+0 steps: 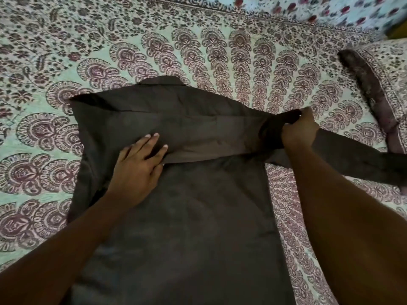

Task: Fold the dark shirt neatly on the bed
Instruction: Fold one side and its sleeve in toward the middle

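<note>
The dark brown shirt lies flat on the patterned bedspread, collar at the far end. One sleeve is laid across the chest in a lighter band. My left hand presses flat on the shirt at the left end of that band, fingers straight. At the shirt's right shoulder, my right hand grips a bunched fold of the fabric. A dark strip of the shirt trails off to the right under my right forearm.
A dark brown rolled or folded item lies on the bedspread at the far right. A floral cloth or pillow sits at the far right corner. Bare bedspread surrounds the shirt to the left and beyond the collar.
</note>
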The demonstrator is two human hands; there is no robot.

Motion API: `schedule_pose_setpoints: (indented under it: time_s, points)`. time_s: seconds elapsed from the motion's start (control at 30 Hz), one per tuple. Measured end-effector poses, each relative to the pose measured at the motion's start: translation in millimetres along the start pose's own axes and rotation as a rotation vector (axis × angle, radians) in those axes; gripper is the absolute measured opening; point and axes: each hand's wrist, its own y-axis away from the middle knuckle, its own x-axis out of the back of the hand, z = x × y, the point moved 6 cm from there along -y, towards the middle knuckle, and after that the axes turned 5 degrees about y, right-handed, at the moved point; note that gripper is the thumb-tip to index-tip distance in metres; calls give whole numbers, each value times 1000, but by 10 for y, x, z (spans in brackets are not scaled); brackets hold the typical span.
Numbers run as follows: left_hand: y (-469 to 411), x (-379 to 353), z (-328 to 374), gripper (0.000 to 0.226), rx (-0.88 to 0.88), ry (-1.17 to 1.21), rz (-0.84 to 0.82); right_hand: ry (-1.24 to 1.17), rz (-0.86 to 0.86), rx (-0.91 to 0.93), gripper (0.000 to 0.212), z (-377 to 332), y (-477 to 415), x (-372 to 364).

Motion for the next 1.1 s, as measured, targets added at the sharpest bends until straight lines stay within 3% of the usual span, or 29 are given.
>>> schedule_pose_setpoints:
  time_s: [0.27,0.4,0.5,0.6,0.67,0.73,0.97,1.03,1.1]
  points:
    - [-175,-234,196,51,-51,-8,-14,-14,30,-10,36,303,-285,-29]
    - [-294,-330,309,51,-75,13,-27,76,-2,-83,55,410,-311,-112]
    - [-343,-386,334,51,-51,21,-52,202,-49,121,62,164,24,-340]
    - [-351,-394,376,53,-46,15,-60,212,-195,578,56,-193,579,-767]
    - [-340,-359,399,57,-36,11,-41,273,-328,804,64,-292,925,-1047]
    - [-327,-265,374,58,7,-2,19,390,-407,833,72,-239,1058,-1209]
    - [-136,43,-213,53,295,-143,155,445,-340,606,68,-173,1025,-1171]
    - [-86,51,-332,54,285,-146,145,390,-251,670,66,-408,1214,-1152]
    - [-41,18,-392,58,253,-155,119,310,-170,855,62,-741,1507,-1226]
